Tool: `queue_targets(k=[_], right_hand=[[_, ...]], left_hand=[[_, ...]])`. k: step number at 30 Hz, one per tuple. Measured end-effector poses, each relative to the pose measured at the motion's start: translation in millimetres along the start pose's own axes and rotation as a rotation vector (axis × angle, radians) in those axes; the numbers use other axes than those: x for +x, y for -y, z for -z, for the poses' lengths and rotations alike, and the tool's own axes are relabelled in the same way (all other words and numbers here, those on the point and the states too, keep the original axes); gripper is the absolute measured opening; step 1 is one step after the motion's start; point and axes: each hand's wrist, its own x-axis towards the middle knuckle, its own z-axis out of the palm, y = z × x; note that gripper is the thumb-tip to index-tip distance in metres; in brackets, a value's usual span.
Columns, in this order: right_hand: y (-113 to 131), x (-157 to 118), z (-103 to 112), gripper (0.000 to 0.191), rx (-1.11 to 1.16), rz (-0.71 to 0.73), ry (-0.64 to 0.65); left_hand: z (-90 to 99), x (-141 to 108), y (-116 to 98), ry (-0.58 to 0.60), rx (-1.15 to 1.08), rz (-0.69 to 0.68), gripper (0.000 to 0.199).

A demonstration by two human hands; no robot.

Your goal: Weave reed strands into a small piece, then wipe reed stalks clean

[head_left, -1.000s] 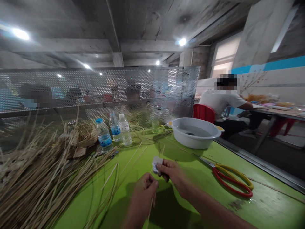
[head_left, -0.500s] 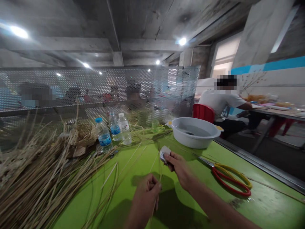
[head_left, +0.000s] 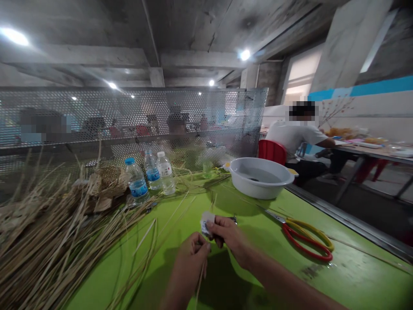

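Over the green table [head_left: 258, 280], my left hand [head_left: 190, 262] is closed in a pinch on a thin straw strip [head_left: 200, 282], whose tail hangs below the fingers. Close beside it, my right hand [head_left: 230, 237] grips a small whitish folded piece [head_left: 205, 222] with dark marks, between thumb and fingers. What it is made of I cannot tell. A small metal end [head_left: 235, 218] pokes out behind the right knuckles; whether the hand holds it is hidden. Loose straw strips [head_left: 151, 245] lie on the table to the left of my hands.
Scissors [head_left: 303, 239] with red and yellow handles lie at right. Behind stands a white basin [head_left: 258, 183] of water. At left are a heap of dry straw [head_left: 61, 245] and several water bottles [head_left: 137, 183]. A perforated metal screen [head_left: 193, 129] closes the back; a person [head_left: 293, 137] sits beyond.
My right hand has come down and left with the whitish piece, close to my left hand. The left hand has shifted slightly left, still pinching the strip. The view has turned slightly.
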Motion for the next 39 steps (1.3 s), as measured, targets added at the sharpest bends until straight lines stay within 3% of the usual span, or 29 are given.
queue_targets(k=[5,11,15,20,26,29,35,39], right_hand=[[5,4,7,0.030,0.054,0.078,-0.239],[-3,0,-2,0.029,0.016,-0.004,-0.014],[-2,8,7,0.032,0.056,0.064,-0.215],[6,12,18,0.034,0.132,0.125,-0.264],[9,11,19,0.034,0.177,0.126,-0.263],[9,6,12,0.034,0.139,0.116,-0.245],[6,-6,-6,0.033,0.029,0.042,-0.005],[7,-1,1,0.031,0.007,0.080,-0.138]], left_hand=[[-1.1,0,1,0.031,0.008,-0.020,0.030],[1.6,3,1,-0.031,-0.010,-0.007,0.036],[1.7,-1,-5,0.035,0.014,0.012,0.036],[-0.5,-9,-14,0.070,-0.080,0.062,0.042],[1.3,-6,-12,0.115,-0.179,0.084,0.043],[0.9,-5,-13,0.053,-0.137,0.053,0.043],[-2.3,-4,-18,-0.089,-0.034,-0.008,0.047],[-3.8,-4,-16,-0.075,0.032,-0.023,0.043]])
